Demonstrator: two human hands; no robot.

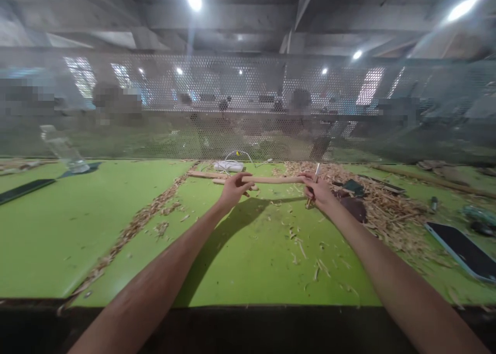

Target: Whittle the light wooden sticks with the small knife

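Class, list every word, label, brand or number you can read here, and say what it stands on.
None can be read. The long pale wooden stick in the left hand, the thin metal-tipped tool in the right hand and the dark flat phone show no legible marks.

The stick (271, 179) gripped by the left hand (232, 188) is pale bare wood, smooth and matt. The tool (315, 174) in the right hand (320, 191) has a thin, shiny metal blade. The table top (77, 230) is a matt green sheet, strewn with dry, rough wood shavings (387, 204). The screen (232, 111) behind is dull grey perforated metal. A phone (461, 248) shows a glossy dark face.
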